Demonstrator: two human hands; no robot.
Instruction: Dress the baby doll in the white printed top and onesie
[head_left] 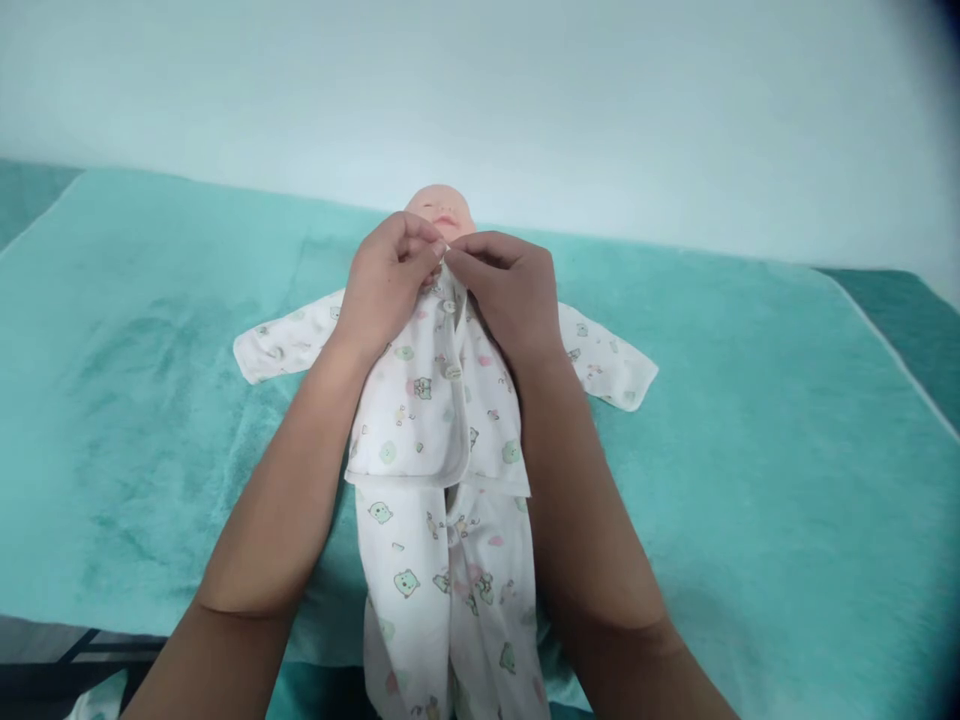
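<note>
A baby doll (442, 203) lies on its back, dressed in a white printed jacket (420, 410) and matching trousers (409, 580). At the doll's neck, my left hand (386, 275) pinches the jacket's collar edge between thumb and fingers. My right hand (514, 285) pinches the same collar from the other side, its fingertips almost meeting those of the left. Below them, two buttons show down the jacket front, and its lower edges fall slightly apart. Both sleeves stretch out sideways. My fingers hide the top fastening and the doll's chin.
A turquoise towel (750, 450) covers the surface under the doll, with darker green cloth (907, 320) at the right edge. Behind it rises a pale wall (525, 100). Dark bars (67, 660) show below the towel at the lower left.
</note>
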